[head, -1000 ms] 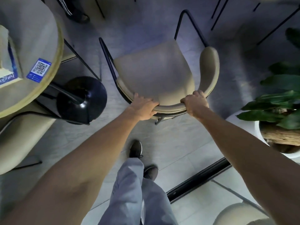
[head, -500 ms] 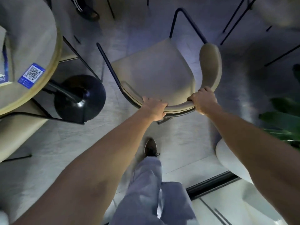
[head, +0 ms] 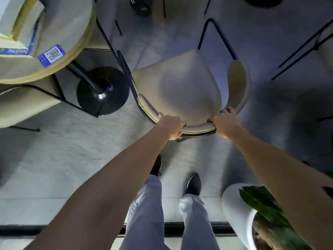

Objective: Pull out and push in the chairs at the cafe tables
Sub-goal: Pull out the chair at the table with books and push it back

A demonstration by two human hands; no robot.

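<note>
The chair [head: 180, 87], cream-padded on a thin black frame, stands on the floor [head: 63, 150] just beside the black pedestal base [head: 102, 91] of the round table [head: 59, 38], its seat clear of the table's edge rather than tucked under it. Both hands are wrapped around the curved backrest rail: the left hand [head: 171, 126] closed over its left part, the right hand [head: 225, 122] closed over the right part, where the rail bends into the armrest. Gripping at two spread points probably keeps the chair from swivelling as it slides, and both arms are stretched well forward, which suits steering it toward the table. The person's feet are set apart behind the chair, as if stepping.

On the table near its edge sits a blue QR sticker [head: 51, 55], with a blurred card stand behind it. By the person's right leg, a white planter [head: 236, 210] holds a dark-leaved plant [head: 261, 204] in brown filling; it is near enough to catch a backward step.
</note>
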